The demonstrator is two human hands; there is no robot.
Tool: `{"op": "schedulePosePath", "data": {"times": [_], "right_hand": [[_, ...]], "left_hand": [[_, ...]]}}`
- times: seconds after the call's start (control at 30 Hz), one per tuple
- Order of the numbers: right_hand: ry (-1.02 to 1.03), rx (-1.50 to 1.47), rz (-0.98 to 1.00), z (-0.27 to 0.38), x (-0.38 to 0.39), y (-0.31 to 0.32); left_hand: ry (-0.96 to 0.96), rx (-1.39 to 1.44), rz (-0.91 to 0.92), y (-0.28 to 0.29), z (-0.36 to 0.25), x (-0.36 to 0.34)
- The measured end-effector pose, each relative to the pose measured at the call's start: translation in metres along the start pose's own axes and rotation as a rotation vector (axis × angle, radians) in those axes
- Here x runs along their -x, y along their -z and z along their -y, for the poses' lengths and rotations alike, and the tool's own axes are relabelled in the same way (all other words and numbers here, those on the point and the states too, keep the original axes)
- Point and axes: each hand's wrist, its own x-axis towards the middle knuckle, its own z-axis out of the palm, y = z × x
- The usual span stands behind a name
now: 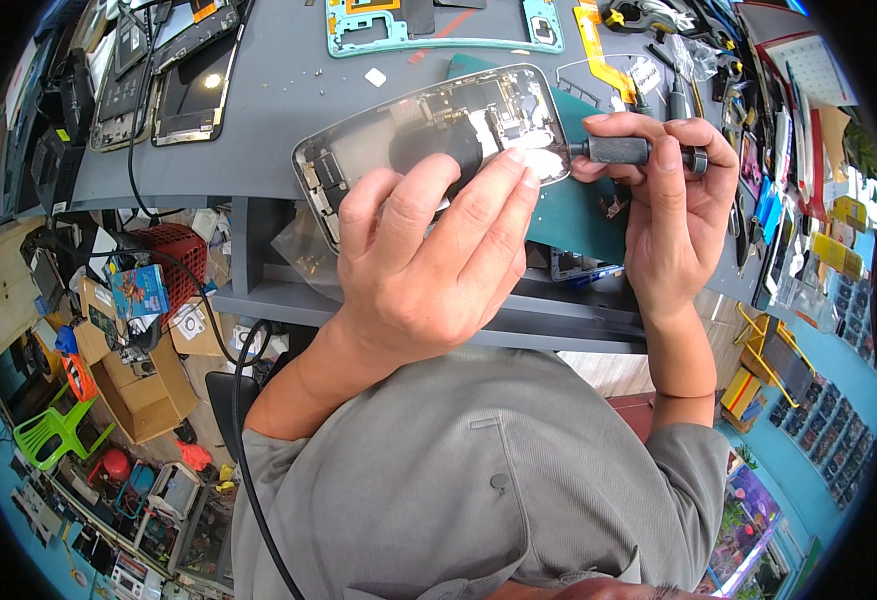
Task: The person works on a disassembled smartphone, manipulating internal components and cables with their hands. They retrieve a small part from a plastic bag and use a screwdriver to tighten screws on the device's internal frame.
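Note:
An opened smartphone housing [398, 135], its inner parts and a bright reflective patch exposed, lies tilted over the front edge of the desk. My left hand [438, 250] is over its near side, two fingertips pressed on it near the right end; the thumb is hidden. In my right hand [673, 200], a dark screwdriver [618, 150] is gripped between thumb and fingers. It lies nearly level, its tip end meeting the phone's right edge; the exact contact is too small to make out. A green mat [588, 225] is partly under the phone.
A light-blue phone frame [448, 48] lies at the back, beside an orange flex cable [598, 55]. Phone parts, including a dark screen [193, 95], crowd the left. Tools [676, 100] fill the right side. A black cable [243, 400] hangs past my left arm.

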Motion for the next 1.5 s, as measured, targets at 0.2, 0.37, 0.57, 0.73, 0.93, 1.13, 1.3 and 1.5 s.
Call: {"op": "schedulePosePath", "data": {"times": [0.2,0.37,0.57,0.73,0.93,1.13,1.3,1.5], "right_hand": [[0.0,-0.022,0.009,0.001,0.001,0.003],[-0.011,-0.093,0.009,-0.001,0.0,0.009],[-0.035,-0.173,-0.016,-0.001,0.002,0.012],[-0.024,-0.177,0.019,-0.001,0.002,0.009],[-0.048,-0.114,0.001,0.003,0.003,0.005],[-0.054,-0.088,0.012,0.004,0.003,0.005],[-0.023,-0.125,0.01,0.002,0.004,0.005],[-0.002,-0.123,0.044,0.0,0.005,0.008]], "left_hand": [[0.002,0.005,0.007,0.001,0.0,0.0],[0.013,0.042,0.01,0.004,-0.001,-0.003],[0.041,0.129,-0.092,-0.004,0.002,-0.008],[0.046,0.09,-0.081,-0.004,0.001,-0.011],[0.039,0.079,-0.08,-0.003,0.002,-0.011],[0.04,0.087,-0.072,-0.002,0.002,-0.011],[0.048,0.091,-0.071,-0.002,0.001,-0.012],[0.051,0.094,-0.072,-0.003,0.002,-0.012]]}}
